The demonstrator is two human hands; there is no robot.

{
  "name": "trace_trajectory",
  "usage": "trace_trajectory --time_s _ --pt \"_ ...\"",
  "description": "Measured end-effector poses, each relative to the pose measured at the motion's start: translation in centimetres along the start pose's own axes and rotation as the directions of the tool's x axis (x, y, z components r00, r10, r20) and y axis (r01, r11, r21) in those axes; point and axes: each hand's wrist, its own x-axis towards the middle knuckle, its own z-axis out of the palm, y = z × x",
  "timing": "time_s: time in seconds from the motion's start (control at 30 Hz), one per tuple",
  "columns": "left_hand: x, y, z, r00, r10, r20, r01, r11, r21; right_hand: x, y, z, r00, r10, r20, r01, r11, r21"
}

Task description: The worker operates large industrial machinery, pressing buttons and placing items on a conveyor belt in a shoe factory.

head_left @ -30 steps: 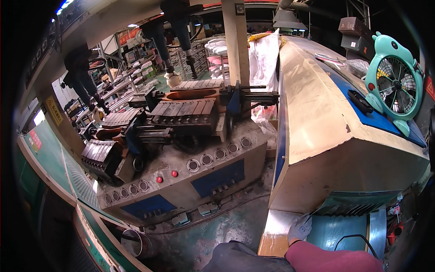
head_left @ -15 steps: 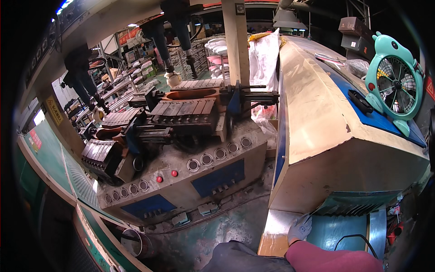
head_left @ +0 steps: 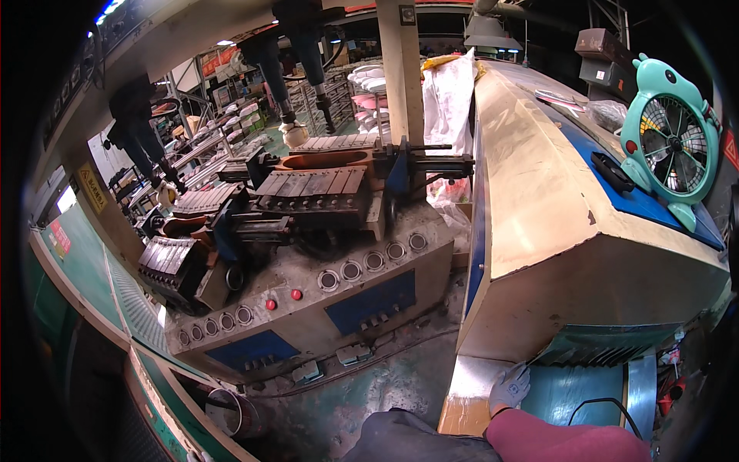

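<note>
My right hand (head_left: pixel 509 386), in a pale grey work glove, lies with its fingers stretched out at the edge of a blue-green conveyor belt (head_left: pixel 573 389). A shiny metal and tan ledge (head_left: pixel 467 389) is just left of it, and no object shows in this hand. At the bottom left edge, by a green-sided frame (head_left: pixel 165 396), small pale tips (head_left: pixel 198 456) that look like my left glove barely come into view. Whether those fingers hold anything is hidden.
A machine (head_left: pixel 308 300) with clamps, dials and two red buttons stands ahead. To the right is a cream hooded housing (head_left: pixel 539 185) with dark strips (head_left: pixel 608 353) over its opening, and a turquoise fan (head_left: pixel 671 142) on top. A bucket (head_left: pixel 231 413) stands on the floor.
</note>
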Motion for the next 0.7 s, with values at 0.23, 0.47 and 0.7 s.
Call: trace_trajectory --time_s 0.23,0.47,0.7 --pt "0.0 0.8 -0.4 1.0 -0.014 -0.019 0.015 1.0 0.005 -0.2 -0.1 -0.1 1.0 0.004 -0.006 -0.004 1.0 0.002" --pt "-0.3 1.4 -0.8 1.0 -0.012 -0.012 0.012 1.0 -0.007 0.1 0.3 0.3 1.0 0.002 -0.029 -0.002 1.0 0.021" --pt "0.0 0.0 0.4 0.999 0.015 -0.039 -0.015 1.0 0.003 0.2 0.5 0.8 0.999 -0.007 -0.048 0.008 1.0 0.022"
